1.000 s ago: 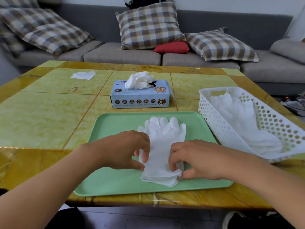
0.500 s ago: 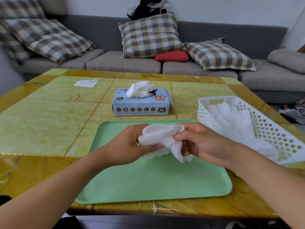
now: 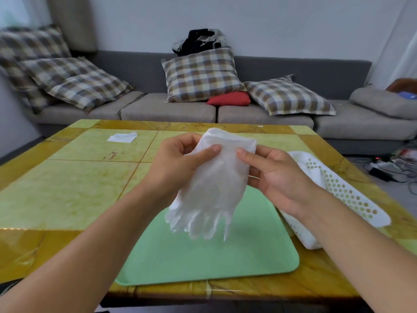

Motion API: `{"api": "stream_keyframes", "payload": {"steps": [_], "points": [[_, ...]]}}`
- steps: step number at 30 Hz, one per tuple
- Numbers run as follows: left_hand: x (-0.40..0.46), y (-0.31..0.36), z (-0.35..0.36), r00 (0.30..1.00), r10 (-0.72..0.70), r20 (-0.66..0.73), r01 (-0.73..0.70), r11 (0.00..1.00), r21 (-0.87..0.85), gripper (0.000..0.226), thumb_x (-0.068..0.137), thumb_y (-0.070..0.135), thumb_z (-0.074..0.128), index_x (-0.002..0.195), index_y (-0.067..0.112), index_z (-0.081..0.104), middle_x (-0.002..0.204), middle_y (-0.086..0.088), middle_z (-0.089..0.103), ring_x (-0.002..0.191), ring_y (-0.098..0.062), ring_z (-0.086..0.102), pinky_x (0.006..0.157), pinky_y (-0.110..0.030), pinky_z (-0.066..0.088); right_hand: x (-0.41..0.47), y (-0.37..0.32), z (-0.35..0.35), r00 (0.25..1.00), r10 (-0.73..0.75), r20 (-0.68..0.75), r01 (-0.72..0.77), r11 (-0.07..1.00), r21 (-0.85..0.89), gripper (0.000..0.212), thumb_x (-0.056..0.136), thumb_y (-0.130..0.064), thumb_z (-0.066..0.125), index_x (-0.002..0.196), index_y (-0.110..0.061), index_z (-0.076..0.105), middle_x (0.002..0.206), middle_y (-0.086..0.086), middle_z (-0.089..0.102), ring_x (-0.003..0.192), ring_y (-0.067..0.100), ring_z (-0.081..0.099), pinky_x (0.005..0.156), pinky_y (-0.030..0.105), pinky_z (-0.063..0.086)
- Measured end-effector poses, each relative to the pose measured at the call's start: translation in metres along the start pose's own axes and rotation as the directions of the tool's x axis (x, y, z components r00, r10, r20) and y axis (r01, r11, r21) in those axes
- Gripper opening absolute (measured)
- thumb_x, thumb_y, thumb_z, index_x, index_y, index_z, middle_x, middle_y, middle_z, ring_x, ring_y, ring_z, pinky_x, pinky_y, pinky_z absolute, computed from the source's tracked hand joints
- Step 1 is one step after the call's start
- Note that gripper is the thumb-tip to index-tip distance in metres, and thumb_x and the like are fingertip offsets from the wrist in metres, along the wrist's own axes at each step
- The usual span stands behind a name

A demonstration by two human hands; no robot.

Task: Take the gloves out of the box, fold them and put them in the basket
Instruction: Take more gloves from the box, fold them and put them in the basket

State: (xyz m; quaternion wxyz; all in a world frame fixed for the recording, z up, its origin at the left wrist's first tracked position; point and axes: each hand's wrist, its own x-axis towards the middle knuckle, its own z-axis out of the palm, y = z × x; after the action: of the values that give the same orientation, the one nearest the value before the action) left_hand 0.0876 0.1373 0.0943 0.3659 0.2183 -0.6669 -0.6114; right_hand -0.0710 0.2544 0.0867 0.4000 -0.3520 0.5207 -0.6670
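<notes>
both grips pinch the gloves (image 3: 212, 184) at the cuff, left hand (image 3: 178, 163) on one edge, right hand (image 3: 270, 175) on the other; the fingers dangle above the green tray (image 3: 248, 256), the white basket (image 3: 347, 190) just beside it on the surface (image 3: 67, 188)

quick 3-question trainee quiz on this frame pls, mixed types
1. True or false: the gloves lie flat on the green tray.
2. Which hands hold the gloves? A) left only B) right only C) both
3. Fill in: the glove fingers hang ____.

Key:
1. False; they are held up above it.
2. C; left hand and right hand pinch the cuff end.
3. Down.
</notes>
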Motion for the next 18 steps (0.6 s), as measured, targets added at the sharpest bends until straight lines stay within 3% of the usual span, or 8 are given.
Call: {"api": "stream_keyframes", "payload": {"steps": [2,4,7,12,16,18], "points": [[0.01,0.021,0.005,0.998,-0.062,0.033,0.063,0.998,-0.017,0.026,0.085,0.021,0.076,0.098,0.0,0.07,0.089,-0.013,0.076,0.074,-0.022,0.07,0.065,-0.03,0.058,0.0,-0.023,-0.005,1.0,-0.011,-0.025,0.01,1.0,-0.022,0.025,0.08,-0.02,0.071,0.103,-0.008,0.075,0.098,0.01,0.077,0.081,0.022,0.072,0.073,0.033,0.061],[0.024,0.044,0.013,0.988,-0.114,0.105,0.115,0.993,-0.008,0.017,0.09,0.026,0.072,0.088,0.009,0.07,0.082,-0.006,0.073,0.067,-0.014,0.065,0.055,-0.021,0.05,0.001,-0.051,-0.013,0.999,-0.008,-0.039,0.005,0.997,-0.074,0.013,0.086,-0.018,0.069,0.096,-0.011,0.076,0.092,0.007,0.076,0.076,0.02,0.07,0.07,0.033,0.06],[0.046,0.069,0.029,0.972,-0.153,0.177,0.164,0.985,-0.049,0.016,0.093,0.028,0.07,0.085,0.015,0.068,0.086,-0.005,0.073,0.073,-0.015,0.066,0.062,-0.022,0.054,0.007,-0.087,-0.026,0.999,-0.008,-0.049,0.001,0.992,-0.127,0.016,0.095,-0.021,0.064,0.093,-0.014,0.078,0.091,0.006,0.075,0.078,0.019,0.069,0.072,0.035,0.058],[0.071,0.091,0.067,0.951,-0.163,0.264,0.202,0.971,-0.128,0.027,0.1,0.023,0.06,0.117,0.004,0.071,0.111,-0.014,0.075,0.095,-0.022,0.072,0.085,-0.031,0.059,0.022,-0.116,-0.051,0.998,0.015,-0.058,-0.022,0.992,-0.122,0.049,0.089,-0.036,0.068,0.129,-0.008,0.067,0.125,0.012,0.071,0.115,0.027,0.067,0.098,0.042,0.05],[0.083,0.099,0.096,0.954,-0.131,0.271,0.182,0.968,-0.173,0.024,0.103,0.021,0.056,0.116,0.008,0.07,0.109,-0.012,0.075,0.093,-0.022,0.073,0.085,-0.035,0.059,0.025,-0.116,-0.071,0.995,0.09,-0.037,-0.096,0.977,-0.189,0.059,0.07,-0.029,0.081,0.126,-0.011,0.069,0.12,0.006,0.074,0.114,0.024,0.067,0.095,0.035,0.05],[0.089,0.099,0.109,0.954,-0.106,0.28,0.163,0.969,-0.187,0.021,0.103,0.021,0.055,0.11,0.011,0.072,0.104,-0.009,0.076,0.089,-0.019,0.073,0.082,-0.032,0.06,0.03,-0.114,-0.082,0.994,0.07,-0.084,-0.081,0.988,-0.134,0.055,0.077,-0.03,0.079,0.128,-0.014,0.068,0.122,0.005,0.073,0.119,0.026,0.065,0.1,0.038,0.048]]}}
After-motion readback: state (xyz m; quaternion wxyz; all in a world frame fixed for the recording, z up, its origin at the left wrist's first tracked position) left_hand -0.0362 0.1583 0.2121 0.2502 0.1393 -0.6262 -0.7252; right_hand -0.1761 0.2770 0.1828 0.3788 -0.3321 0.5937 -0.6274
